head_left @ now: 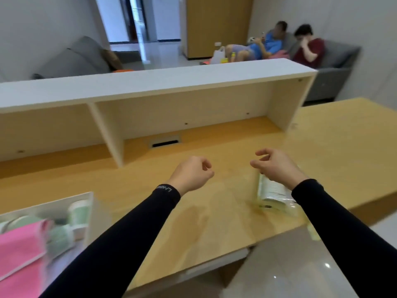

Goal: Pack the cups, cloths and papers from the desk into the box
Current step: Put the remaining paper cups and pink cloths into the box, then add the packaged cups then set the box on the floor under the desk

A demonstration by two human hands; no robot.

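Note:
A white box (92, 208) stands at the desk's lower left corner. Inside it lie pale green cups (78, 213) and a pink cloth (21, 250). My left hand (192, 174) hovers over the middle of the wooden desk (333, 160), its fingers curled closed with nothing in them. My right hand (276, 166) hangs to its right, fingers loosely apart and empty. Just under that wrist a blurred green-and-white packet (271, 192) in clear wrap lies on the desk. I cannot tell whether the hand touches it.
A cream shelf unit (150, 82) with an upright divider (109, 134) runs along the back of the desk. A cable slot (165, 143) sits in the desktop below it. The desk's front edge cuts diagonally at lower right. Two people sit on a grey sofa (335, 67) beyond.

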